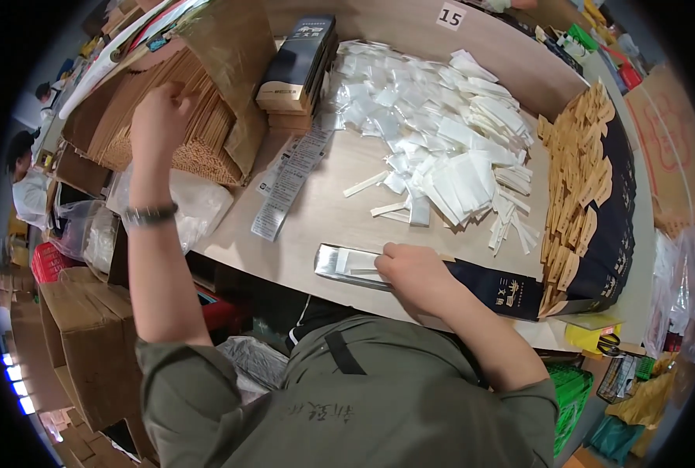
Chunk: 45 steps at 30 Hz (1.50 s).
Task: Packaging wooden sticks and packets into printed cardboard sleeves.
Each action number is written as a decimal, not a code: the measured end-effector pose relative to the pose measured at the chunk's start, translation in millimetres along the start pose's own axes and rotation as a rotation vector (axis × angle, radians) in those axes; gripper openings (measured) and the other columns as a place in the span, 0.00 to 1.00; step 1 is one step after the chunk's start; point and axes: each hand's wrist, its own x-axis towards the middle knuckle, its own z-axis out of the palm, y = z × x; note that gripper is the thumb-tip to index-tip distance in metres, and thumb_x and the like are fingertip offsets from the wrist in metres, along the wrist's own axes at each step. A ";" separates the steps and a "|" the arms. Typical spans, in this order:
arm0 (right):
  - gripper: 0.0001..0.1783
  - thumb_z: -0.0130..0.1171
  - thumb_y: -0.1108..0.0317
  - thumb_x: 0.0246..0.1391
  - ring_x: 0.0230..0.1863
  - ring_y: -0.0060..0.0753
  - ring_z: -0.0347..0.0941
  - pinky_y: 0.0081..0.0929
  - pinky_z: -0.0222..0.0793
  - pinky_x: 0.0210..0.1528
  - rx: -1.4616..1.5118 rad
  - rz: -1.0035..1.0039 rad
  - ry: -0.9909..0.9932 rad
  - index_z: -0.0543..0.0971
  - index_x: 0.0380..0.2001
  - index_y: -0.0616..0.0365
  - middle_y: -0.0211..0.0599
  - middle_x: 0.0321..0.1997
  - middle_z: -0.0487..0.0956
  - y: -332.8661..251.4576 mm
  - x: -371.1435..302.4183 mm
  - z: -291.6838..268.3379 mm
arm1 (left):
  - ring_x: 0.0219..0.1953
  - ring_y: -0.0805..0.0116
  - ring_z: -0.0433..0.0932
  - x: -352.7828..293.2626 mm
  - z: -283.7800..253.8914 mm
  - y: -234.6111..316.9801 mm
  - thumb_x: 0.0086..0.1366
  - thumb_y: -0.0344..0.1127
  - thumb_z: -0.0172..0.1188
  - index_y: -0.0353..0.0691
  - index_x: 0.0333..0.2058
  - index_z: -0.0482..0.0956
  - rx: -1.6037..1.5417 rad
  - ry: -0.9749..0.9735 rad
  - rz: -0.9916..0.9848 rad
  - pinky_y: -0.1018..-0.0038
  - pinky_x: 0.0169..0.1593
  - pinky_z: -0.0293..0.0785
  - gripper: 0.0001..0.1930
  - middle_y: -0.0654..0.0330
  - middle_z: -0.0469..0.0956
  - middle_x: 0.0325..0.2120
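Note:
My left hand [160, 117] is over an open cardboard box [234, 58] packed with a dense stack of thin brown card pieces [207, 136]. Its fingers are curled together at the top of the stack, and what they pinch, if anything, is hidden. Near the table's front edge my right hand [413, 269] grips a long navy pouch [491, 288] lying flat. The pouch's silver mouth faces left, with white slips [355, 264] showing in it. Beyond that hand spreads a big loose heap of white packets and narrow strips [456, 168].
Along the right stands a row of navy pouches [608, 242] with brown card pieces [569, 210] sticking out. Stacked navy boxes [293, 66] and a printed grey strip [293, 183] lie left of the heap. Scissors [608, 343] hang by the right corner; cartons [90, 343] stand at left.

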 end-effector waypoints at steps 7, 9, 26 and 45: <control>0.08 0.58 0.68 0.55 0.37 0.49 0.75 0.41 0.73 0.38 -0.009 0.163 0.081 0.75 0.37 0.57 0.42 0.34 0.74 -9.2 -3.9 23.5 | 0.39 0.40 0.79 20.1 32.7 -20.8 0.59 0.30 0.54 0.34 0.39 0.80 0.127 -0.294 0.140 0.53 0.42 0.75 0.11 0.41 0.80 0.34; 0.11 0.59 0.67 0.55 0.38 0.48 0.75 0.41 0.73 0.38 -0.023 0.146 0.114 0.75 0.41 0.57 0.41 0.36 0.75 -13.2 -9.6 11.2 | 0.39 0.40 0.79 25.6 28.4 -22.3 0.60 0.30 0.54 0.33 0.40 0.79 0.194 -0.286 0.122 0.54 0.42 0.75 0.11 0.41 0.80 0.35; 0.09 0.66 0.73 0.45 0.46 0.52 0.74 0.41 0.70 0.50 0.081 0.052 0.470 0.79 0.32 0.60 0.44 0.43 0.77 9.3 -71.5 18.0 | 0.19 0.85 0.55 -263.2 9.3 53.2 0.75 0.45 0.49 0.39 0.44 0.74 -1.482 -0.025 -0.816 0.85 0.21 0.51 0.14 0.73 0.63 0.22; 0.07 0.63 0.75 0.46 0.42 0.50 0.73 0.39 0.70 0.45 -0.049 0.162 0.463 0.77 0.31 0.61 0.46 0.40 0.76 1.4 -60.3 23.6 | 0.22 0.76 0.64 -238.5 1.5 -121.9 0.73 0.42 0.48 0.36 0.34 0.77 -0.598 0.653 -0.739 0.75 0.28 0.64 0.16 0.67 0.68 0.19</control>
